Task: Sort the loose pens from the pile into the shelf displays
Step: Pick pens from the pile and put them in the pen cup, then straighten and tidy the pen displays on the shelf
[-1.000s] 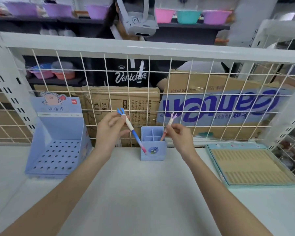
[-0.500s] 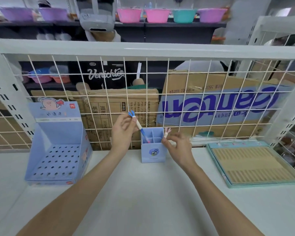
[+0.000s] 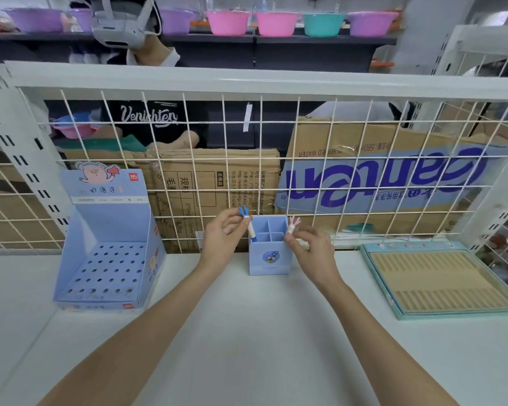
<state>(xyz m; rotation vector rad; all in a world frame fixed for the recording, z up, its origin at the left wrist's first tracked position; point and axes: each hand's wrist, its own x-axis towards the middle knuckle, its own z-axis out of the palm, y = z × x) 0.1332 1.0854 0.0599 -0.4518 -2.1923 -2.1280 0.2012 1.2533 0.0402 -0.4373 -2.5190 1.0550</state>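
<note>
A: Item, far left?
B: Blue perforated display box (image 3: 106, 259), on the white shelf (image 3: 247, 332).
A: Centre?
B: Left hand (image 3: 222, 240), fingers pinching a blue-topped pen (image 3: 248, 222), its tip in the left side of the blue divided pen holder (image 3: 269, 253). Right hand (image 3: 313, 253), fingertips pinching a pink-topped pen (image 3: 291, 227), its lower end down in the holder's right side.
A: Far right?
B: Teal-framed slotted tray (image 3: 440, 279), lying flat.
</note>
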